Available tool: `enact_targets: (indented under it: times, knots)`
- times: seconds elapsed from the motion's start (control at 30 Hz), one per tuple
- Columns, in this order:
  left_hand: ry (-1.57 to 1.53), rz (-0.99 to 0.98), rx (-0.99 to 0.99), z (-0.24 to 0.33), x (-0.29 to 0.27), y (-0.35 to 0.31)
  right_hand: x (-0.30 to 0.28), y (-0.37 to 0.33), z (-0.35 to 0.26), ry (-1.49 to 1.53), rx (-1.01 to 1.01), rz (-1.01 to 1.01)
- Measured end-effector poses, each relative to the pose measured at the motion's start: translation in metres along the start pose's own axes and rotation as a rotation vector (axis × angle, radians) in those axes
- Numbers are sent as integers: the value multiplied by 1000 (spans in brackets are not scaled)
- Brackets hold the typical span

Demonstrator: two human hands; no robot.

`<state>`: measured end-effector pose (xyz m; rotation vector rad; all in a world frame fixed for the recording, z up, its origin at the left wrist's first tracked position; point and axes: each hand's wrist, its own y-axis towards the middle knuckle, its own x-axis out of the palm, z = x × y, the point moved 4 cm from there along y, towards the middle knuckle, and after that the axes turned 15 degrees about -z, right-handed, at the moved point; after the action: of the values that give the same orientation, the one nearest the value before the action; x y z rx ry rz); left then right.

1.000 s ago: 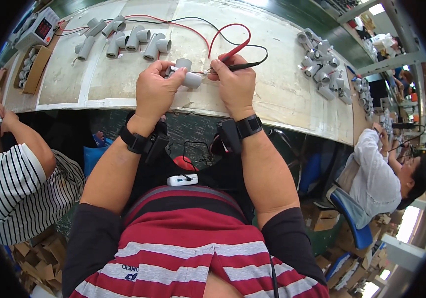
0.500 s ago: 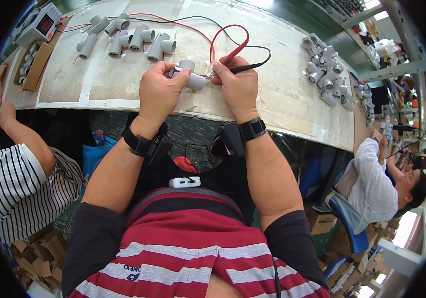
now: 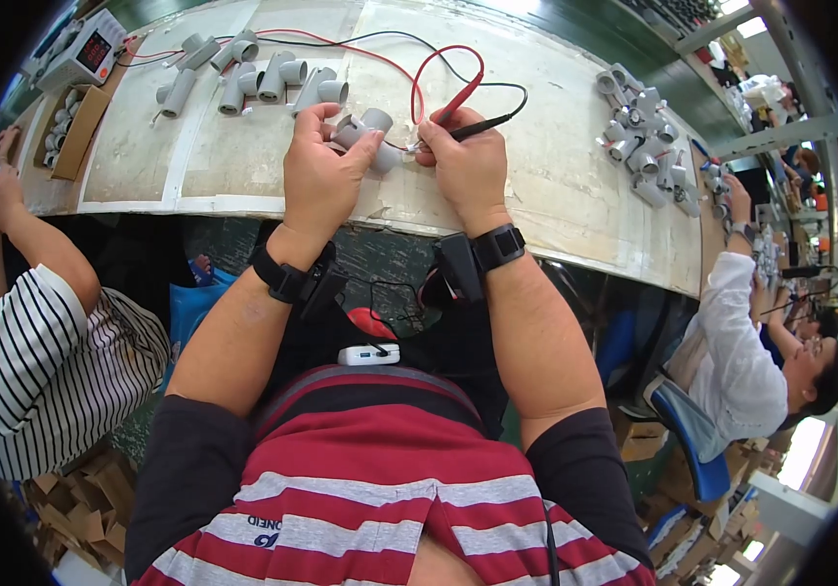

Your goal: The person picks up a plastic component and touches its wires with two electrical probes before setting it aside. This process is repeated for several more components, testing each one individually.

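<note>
- Bench [image 3: 546,195]: pale, worn.
- Left hand [image 3: 325,181]: gripping the fitting [image 3: 376,119].
- Right hand [image 3: 468,168]: pinching 2 probes [image 3: 482,126].
- Fitting: over the bench's near side; probably light, stiff, smooth; best held by its barrel.
- Lead [image 3: 411,149]: likely soft, fragile; avoid tugging.

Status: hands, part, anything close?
Left hand gripping grey pipe fitting. Right hand holding red probe and black probe beside it. Another fitting just beyond left hand.
</note>
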<state>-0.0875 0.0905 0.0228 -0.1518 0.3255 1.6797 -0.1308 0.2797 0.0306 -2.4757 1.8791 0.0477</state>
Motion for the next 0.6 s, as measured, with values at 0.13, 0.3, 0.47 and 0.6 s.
enact_targets:
  times: [0.13, 0.3, 0.47, 0.6]
  knots:
    - [-24, -28, 55, 10, 6, 0, 1, 0, -1, -12, 3, 12]
    - [-119, -72, 79, 12, 11, 3, 0, 0, -1, -17, -3, 19]
    - [-222, -96, 143, 9, 18, 11, 0, 2, -1, -3, -15, 9]
    - [-234, -99, 111, 9, 21, 18, 3, 1, -4, 11, 14, 10]
